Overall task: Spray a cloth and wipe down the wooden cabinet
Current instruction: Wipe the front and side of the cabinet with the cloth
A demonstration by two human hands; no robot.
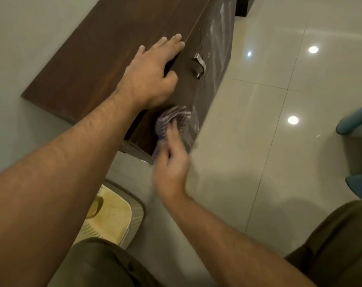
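A dark brown wooden cabinet (105,50) stands against the wall, seen from above. My left hand (151,75) lies flat on its top at the front edge, fingers spread, thumb hooked over the edge. My right hand (171,162) presses a bunched purple striped cloth (173,121) against the cabinet's front panel, low near the left corner; the hand is motion-blurred. Pale wet streaks show on the front panel around a metal handle (200,66). No spray bottle is in view.
A cream perforated plastic basket (113,220) sits on the floor below the cabinet's left end. Glossy beige floor tiles (269,141) spread to the right. Teal furniture legs (354,121) stand at the right edge. My knees in olive trousers fill the bottom.
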